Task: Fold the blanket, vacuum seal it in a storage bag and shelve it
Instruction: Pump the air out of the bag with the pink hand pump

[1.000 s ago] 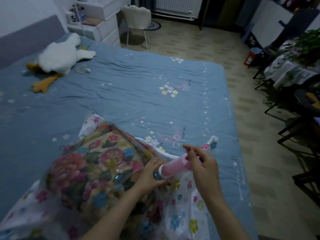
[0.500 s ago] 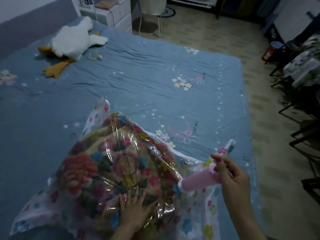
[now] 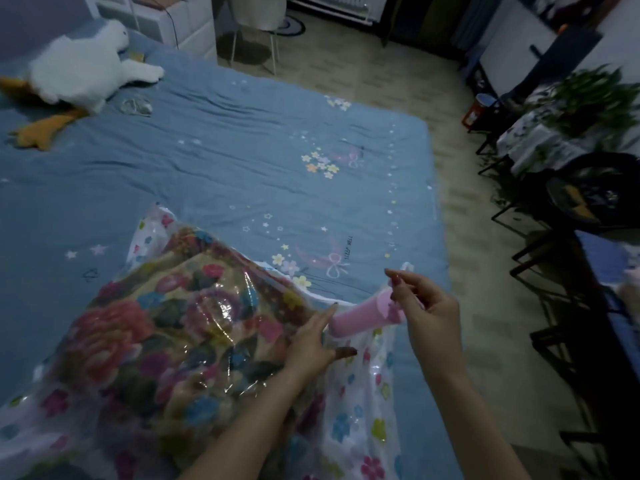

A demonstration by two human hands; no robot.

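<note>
A blue flower-printed bed [image 3: 214, 161] carries a clear flowered plastic storage bag [image 3: 360, 420] near its front edge, stuffed with a folded floral blanket [image 3: 162, 341]. The left hand [image 3: 311, 344] presses it, fingers straight. The right hand [image 3: 426, 317] pinches a pink cylindrical hand pump [image 3: 360, 317] on the bag.

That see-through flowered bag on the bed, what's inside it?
Inside the storage bag lies a folded floral blanket, visible through the plastic. Its underside and inner folds are hidden.
</note>
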